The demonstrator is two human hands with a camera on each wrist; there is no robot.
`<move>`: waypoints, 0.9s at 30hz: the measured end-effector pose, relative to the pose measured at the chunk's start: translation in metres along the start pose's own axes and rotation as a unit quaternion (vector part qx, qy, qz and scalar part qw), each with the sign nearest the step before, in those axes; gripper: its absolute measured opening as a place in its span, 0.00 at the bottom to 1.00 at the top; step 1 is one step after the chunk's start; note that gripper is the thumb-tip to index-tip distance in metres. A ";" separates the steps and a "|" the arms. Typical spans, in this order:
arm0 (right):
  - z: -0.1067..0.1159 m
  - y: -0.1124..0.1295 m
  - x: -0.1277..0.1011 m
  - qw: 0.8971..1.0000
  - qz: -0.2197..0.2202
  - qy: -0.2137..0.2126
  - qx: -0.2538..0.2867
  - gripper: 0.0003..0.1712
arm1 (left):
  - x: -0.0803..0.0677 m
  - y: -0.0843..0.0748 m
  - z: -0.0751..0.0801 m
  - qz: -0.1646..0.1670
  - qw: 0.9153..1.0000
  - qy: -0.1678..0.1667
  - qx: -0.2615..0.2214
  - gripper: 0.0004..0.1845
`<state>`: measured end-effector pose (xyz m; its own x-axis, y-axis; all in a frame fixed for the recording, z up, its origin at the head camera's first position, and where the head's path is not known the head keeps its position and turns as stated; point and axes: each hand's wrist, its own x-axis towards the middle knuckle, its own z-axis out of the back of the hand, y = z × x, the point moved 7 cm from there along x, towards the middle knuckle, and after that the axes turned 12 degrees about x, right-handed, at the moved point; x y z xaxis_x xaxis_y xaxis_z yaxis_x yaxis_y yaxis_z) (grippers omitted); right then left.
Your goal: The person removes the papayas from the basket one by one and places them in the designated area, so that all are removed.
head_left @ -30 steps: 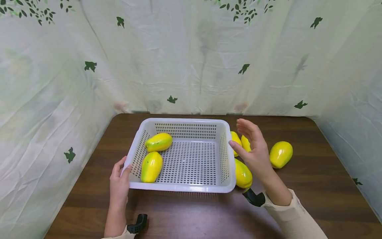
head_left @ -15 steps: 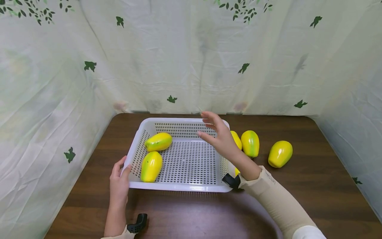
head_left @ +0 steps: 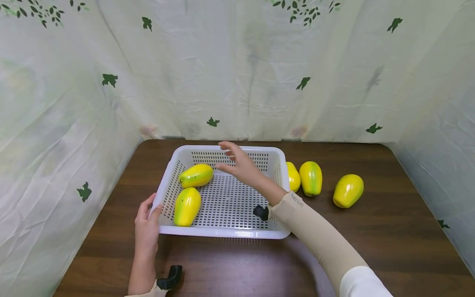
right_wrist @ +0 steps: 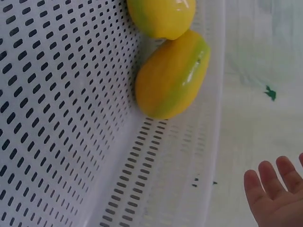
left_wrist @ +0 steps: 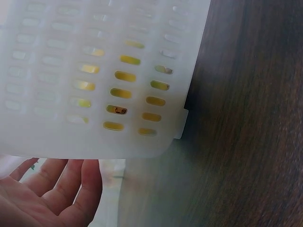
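Observation:
A white perforated basket (head_left: pixel 222 233) stands on a dark wooden table (head_left: pixel 389 231). Two yellow-green papayas lie in its left part, one at the back (head_left: pixel 196 175) and one nearer (head_left: pixel 187 206). My right hand (head_left: pixel 237 164) hovers over the back middle of the basket, fingers straight and spread, holding nothing, just right of the back papaya. My left hand (head_left: pixel 147 220) rests against the basket's near left corner, thumb on the rim. In the left wrist view its fingers (left_wrist: pixel 61 189) lie straight below the basket wall (left_wrist: pixel 109 75). The right wrist view shows both papayas (right_wrist: pixel 173 75) and bare fingertips (right_wrist: pixel 274 189).
Three more papayas lie on the table right of the basket: one against its wall (head_left: pixel 293 176), one beside that (head_left: pixel 311 178), one farther right (head_left: pixel 348 190). Leaf-printed cloth (head_left: pixel 237 74) walls in the table at the back and sides.
My right hand has swung left, from beside the basket's right wall to over its back middle, empty throughout. The left hand and basket have stayed put.

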<state>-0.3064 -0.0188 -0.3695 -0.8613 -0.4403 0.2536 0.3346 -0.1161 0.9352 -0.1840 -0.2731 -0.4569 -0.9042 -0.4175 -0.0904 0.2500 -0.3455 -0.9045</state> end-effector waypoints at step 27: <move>-0.060 -0.071 0.029 0.984 -0.153 0.090 0.003 0.41 | 0.000 -0.002 0.000 0.012 1.000 0.009 -0.004 0.24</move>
<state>-0.3321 -0.0767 -0.4430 -0.8392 -0.5369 -0.0868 0.0682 -0.2622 0.9626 -0.1850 -0.2725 -0.4551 -0.9042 -0.4099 -0.1198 0.2693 -0.3296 -0.9049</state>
